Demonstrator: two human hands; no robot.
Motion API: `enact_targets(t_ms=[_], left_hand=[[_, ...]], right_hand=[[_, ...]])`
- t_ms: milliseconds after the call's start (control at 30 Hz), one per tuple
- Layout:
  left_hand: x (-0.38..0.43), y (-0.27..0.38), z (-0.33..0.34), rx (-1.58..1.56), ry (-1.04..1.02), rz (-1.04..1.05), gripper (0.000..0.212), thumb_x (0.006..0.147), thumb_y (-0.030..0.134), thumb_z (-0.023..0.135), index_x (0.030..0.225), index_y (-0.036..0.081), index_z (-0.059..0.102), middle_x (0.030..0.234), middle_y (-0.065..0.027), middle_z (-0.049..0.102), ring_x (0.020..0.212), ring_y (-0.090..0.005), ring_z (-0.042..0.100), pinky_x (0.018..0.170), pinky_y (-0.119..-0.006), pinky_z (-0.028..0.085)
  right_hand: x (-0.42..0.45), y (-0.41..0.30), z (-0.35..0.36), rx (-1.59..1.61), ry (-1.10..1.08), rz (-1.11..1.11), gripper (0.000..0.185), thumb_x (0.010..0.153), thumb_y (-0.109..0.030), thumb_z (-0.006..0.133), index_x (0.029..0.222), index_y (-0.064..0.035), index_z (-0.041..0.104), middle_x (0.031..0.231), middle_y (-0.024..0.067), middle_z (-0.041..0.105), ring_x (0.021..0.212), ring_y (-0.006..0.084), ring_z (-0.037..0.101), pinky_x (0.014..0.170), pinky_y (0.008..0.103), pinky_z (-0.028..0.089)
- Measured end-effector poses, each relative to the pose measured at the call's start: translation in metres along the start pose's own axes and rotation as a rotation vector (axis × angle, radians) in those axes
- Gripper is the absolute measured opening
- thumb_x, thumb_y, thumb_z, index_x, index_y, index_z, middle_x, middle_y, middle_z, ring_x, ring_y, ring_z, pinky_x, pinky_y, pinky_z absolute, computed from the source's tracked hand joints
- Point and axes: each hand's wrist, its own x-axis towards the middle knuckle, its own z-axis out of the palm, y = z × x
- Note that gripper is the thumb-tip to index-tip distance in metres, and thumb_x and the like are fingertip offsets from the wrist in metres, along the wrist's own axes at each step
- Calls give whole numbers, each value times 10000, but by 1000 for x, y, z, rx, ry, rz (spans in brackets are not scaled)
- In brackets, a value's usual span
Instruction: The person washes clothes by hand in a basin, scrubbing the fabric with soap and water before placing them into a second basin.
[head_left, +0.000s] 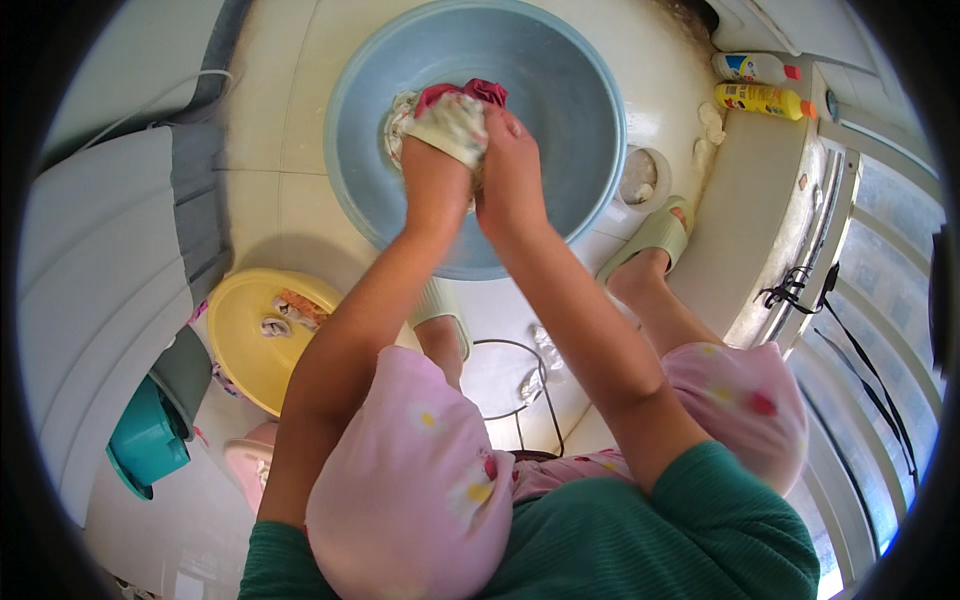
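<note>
A large blue plastic basin (570, 97) stands on the floor before me. Both my hands are inside it, close together over a wet bundle of fabric. Pale printed cloth (454, 124) lies over the back of my left hand (439, 169) and hides its fingers. My right hand (513, 154) presses against this cloth from the right, fingers curled around it. Beyond the hands, a dark red piece of fabric (486, 91) pokes out. More patterned cloth (397, 124) rests on the basin's bottom to the left. The hands and cloth look slightly blurred.
To the left, a yellow basin (240, 341) holds small crumpled cloths. Near it are a teal bucket (150, 435) and a pink container (247, 454). A round white dish (660, 176) sits right of the basin. A white bottle (750, 67) and a yellow bottle (761, 100) lie on the ledge.
</note>
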Motion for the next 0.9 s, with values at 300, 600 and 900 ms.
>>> enact_targets(t_ms=[300,600,900], left_hand=[[-13,10,-7,-156,-119,-274,368,901,319,522,1150,48,511,1022,-18,541,918,-95,511,791,-249,419],[-15,-15,-16,-684,-46,-495,340,952,275,403,1213,63,459,1187,-63,524,1091,-181,513,928,-322,421],[-5,14,-5,-514,61,-451,244,888,229,521,1029,33,554,917,-32,577,781,-141,572,634,-283,463]], right_hand=[[12,3,-9,24,-56,66,202,874,-144,514,1014,-7,562,981,90,605,892,162,581,790,295,472],[24,-1,-30,-131,40,-199,131,848,-107,530,915,2,558,883,61,579,825,140,535,769,269,452],[15,11,-7,-675,5,-612,230,881,-138,483,1023,12,584,950,72,617,818,127,554,747,266,456]])
